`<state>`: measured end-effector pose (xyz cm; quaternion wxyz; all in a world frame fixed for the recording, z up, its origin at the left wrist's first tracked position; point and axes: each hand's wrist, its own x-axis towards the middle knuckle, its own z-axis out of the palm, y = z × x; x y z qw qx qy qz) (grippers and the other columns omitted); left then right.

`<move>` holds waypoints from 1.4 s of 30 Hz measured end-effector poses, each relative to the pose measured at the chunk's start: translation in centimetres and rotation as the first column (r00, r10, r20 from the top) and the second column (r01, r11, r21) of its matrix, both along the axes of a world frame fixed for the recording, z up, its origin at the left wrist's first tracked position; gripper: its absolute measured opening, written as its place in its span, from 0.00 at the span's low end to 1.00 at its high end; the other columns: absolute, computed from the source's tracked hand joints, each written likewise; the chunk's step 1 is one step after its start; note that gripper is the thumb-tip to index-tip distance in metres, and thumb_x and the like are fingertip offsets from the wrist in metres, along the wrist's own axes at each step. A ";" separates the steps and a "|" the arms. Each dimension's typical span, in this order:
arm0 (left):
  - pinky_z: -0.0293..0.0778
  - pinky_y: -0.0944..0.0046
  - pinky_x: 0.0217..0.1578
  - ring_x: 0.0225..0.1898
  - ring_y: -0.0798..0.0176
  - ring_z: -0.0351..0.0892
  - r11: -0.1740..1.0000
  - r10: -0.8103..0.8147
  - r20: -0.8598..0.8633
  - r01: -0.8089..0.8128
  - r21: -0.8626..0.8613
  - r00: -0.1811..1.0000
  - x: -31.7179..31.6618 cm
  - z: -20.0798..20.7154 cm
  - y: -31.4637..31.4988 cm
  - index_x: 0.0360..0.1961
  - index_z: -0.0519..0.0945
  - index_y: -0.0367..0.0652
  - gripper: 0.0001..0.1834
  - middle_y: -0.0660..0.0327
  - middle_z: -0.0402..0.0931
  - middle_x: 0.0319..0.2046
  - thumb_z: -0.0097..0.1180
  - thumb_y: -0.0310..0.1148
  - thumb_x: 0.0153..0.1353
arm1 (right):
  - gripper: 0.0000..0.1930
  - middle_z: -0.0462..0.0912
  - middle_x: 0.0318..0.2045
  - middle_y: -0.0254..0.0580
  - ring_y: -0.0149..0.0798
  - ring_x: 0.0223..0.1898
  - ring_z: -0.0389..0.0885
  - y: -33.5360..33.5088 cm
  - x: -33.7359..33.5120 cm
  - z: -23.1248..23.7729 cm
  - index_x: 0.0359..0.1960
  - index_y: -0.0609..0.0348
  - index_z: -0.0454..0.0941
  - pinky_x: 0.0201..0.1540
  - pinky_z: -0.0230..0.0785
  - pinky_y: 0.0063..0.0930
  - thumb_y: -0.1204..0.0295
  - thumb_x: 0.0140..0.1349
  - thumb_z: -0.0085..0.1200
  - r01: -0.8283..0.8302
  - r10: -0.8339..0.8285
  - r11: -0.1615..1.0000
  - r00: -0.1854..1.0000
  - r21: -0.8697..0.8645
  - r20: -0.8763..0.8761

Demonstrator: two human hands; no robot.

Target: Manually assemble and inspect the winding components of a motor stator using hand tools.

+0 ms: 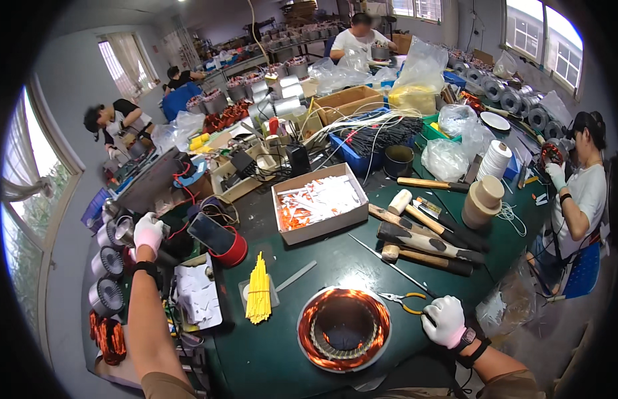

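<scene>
My left hand (148,233), in a white and pink glove, reaches out to the left beside a shiny metal cylinder (124,230). Its fingers are partly hidden, so I cannot see whether it grips anything. My right hand (444,323), gloved too, rests on the green tabletop with curled fingers; nothing shows in it. Beside it lie pliers with yellow and black handles (413,304). Nearer the middle, a round motor stator with copper windings (345,328) sits with its bore facing up. A banded bundle of yellow strips (258,290) lies to its left.
A cardboard box (320,231) of white and orange slips stands mid-table. Several hammers (428,243), a long pointed rod (388,261) and a wooden block (483,201) lie to its right. A phone (212,233) leans on a red holder. Co-workers sit at the right and behind.
</scene>
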<state>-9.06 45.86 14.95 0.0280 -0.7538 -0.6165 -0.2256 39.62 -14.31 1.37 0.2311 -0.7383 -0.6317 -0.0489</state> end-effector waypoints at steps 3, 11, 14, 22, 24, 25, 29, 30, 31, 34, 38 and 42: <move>0.77 0.48 0.57 0.52 0.40 0.85 0.991 0.006 -0.059 0.001 0.134 0.998 0.1 1.3 -3.5 0.53 0.87 0.41 0.18 0.43 0.86 0.47 0.62 0.37 0.65 | 0.07 0.80 0.24 0.41 0.50 0.29 0.79 -0.7 0.2 -0.5 0.24 0.54 0.81 0.35 0.70 0.46 0.67 0.55 0.65 0.012 -0.012 0.999 1.000 0.030 0.002; 0.77 0.56 0.43 0.39 0.55 0.85 0.967 -0.191 0.152 0.160 0.197 0.970 -2.5 3.9 -14.9 0.47 0.85 0.34 0.13 0.51 0.85 0.36 0.55 0.33 0.71 | 0.07 0.81 0.30 0.41 0.49 0.33 0.80 -1.0 0.3 -0.4 0.30 0.55 0.81 0.39 0.72 0.44 0.66 0.57 0.62 -0.061 0.062 0.992 0.998 0.109 0.000; 0.76 0.62 0.36 0.34 0.63 0.82 0.968 -0.250 0.361 0.218 0.128 0.898 -0.5 2.3 -24.3 0.45 0.83 0.35 0.09 0.58 0.82 0.33 0.54 0.29 0.71 | 0.07 0.80 0.29 0.41 0.49 0.33 0.79 -1.5 0.7 -0.8 0.32 0.55 0.81 0.39 0.72 0.45 0.67 0.58 0.61 -0.068 0.069 0.991 0.998 0.114 -0.011; 0.78 0.68 0.34 0.38 0.71 0.80 0.891 0.084 0.784 0.305 -0.335 0.616 6.4 -12.1 -47.6 0.55 0.80 0.31 0.13 0.59 0.81 0.46 0.51 0.23 0.73 | 0.07 0.80 0.30 0.45 0.51 0.34 0.79 -1.3 1.0 -0.7 0.31 0.57 0.81 0.38 0.70 0.46 0.68 0.58 0.63 -0.121 0.122 0.984 0.992 0.134 -0.004; 0.79 0.62 0.46 0.44 0.58 0.84 0.970 -0.114 0.569 0.216 -0.114 0.814 6.7 -15.7 -48.1 0.57 0.80 0.30 0.15 0.53 0.82 0.48 0.52 0.24 0.73 | 0.08 0.81 0.32 0.45 0.52 0.36 0.79 -1.2 0.8 -0.9 0.33 0.59 0.83 0.40 0.71 0.47 0.67 0.59 0.63 -0.125 0.128 0.984 0.991 0.126 -0.021; 0.79 0.59 0.50 0.46 0.52 0.85 0.978 -0.206 0.385 0.199 0.058 0.900 7.3 -15.9 -48.4 0.57 0.79 0.31 0.16 0.50 0.83 0.49 0.52 0.24 0.72 | 0.08 0.81 0.32 0.45 0.52 0.36 0.79 -1.3 1.1 -1.3 0.33 0.59 0.83 0.40 0.71 0.47 0.67 0.59 0.63 -0.127 0.130 0.985 0.991 0.118 -0.020; 0.79 0.54 0.52 0.48 0.45 0.84 0.983 -0.164 0.290 0.181 -0.034 0.943 8.6 -14.9 -49.9 0.58 0.80 0.39 0.21 0.50 0.80 0.45 0.64 0.27 0.63 | 0.09 0.83 0.36 0.45 0.53 0.41 0.81 -1.5 2.6 -0.9 0.39 0.60 0.85 0.45 0.75 0.45 0.69 0.60 0.61 -0.147 0.177 0.966 0.976 0.214 -0.128; 0.79 0.53 0.50 0.46 0.43 0.83 0.975 -0.217 0.227 0.220 0.012 0.949 8.6 -14.9 -49.8 0.58 0.79 0.41 0.23 0.50 0.79 0.44 0.67 0.29 0.61 | 0.10 0.83 0.37 0.46 0.53 0.41 0.81 -1.3 3.0 -0.1 0.41 0.59 0.85 0.45 0.76 0.46 0.69 0.60 0.61 -0.125 0.147 0.971 0.985 0.203 -0.096; 0.79 0.51 0.49 0.46 0.42 0.82 0.971 -0.235 0.185 0.238 0.008 0.954 8.6 -14.8 -49.7 0.57 0.79 0.41 0.23 0.50 0.79 0.44 0.68 0.30 0.61 | 0.11 0.83 0.37 0.47 0.54 0.42 0.81 -0.8 3.2 0.4 0.44 0.59 0.84 0.46 0.76 0.48 0.70 0.60 0.61 -0.109 0.124 0.976 0.990 0.190 -0.071; 0.79 0.50 0.50 0.48 0.42 0.83 0.979 -0.202 0.189 0.205 0.004 0.961 9.5 -14.8 -49.5 0.59 0.78 0.41 0.24 0.50 0.79 0.46 0.68 0.30 0.62 | 0.11 0.83 0.37 0.51 0.55 0.42 0.82 1.6 4.9 -1.0 0.45 0.60 0.82 0.44 0.78 0.49 0.73 0.60 0.58 -0.010 0.007 0.998 0.998 0.060 0.056; 0.79 0.58 0.54 0.51 0.52 0.84 0.989 -0.149 0.374 0.129 0.078 0.915 8.6 -16.7 -50.0 0.58 0.77 0.37 0.20 0.51 0.81 0.51 0.64 0.26 0.66 | 0.07 0.82 0.38 0.57 0.59 0.44 0.83 3.7 5.9 -1.5 0.40 0.61 0.79 0.45 0.80 0.52 0.77 0.62 0.52 0.052 -0.050 0.994 0.998 -0.092 0.030; 0.79 0.60 0.53 0.49 0.60 0.82 0.989 -0.148 0.690 0.094 0.115 0.709 7.7 -16.8 -50.3 0.58 0.75 0.34 0.18 0.54 0.78 0.50 0.60 0.21 0.68 | 0.09 0.79 0.42 0.58 0.60 0.46 0.80 1.4 6.6 -2.4 0.41 0.60 0.78 0.48 0.77 0.53 0.76 0.59 0.52 0.120 -0.118 0.992 0.992 0.027 -0.042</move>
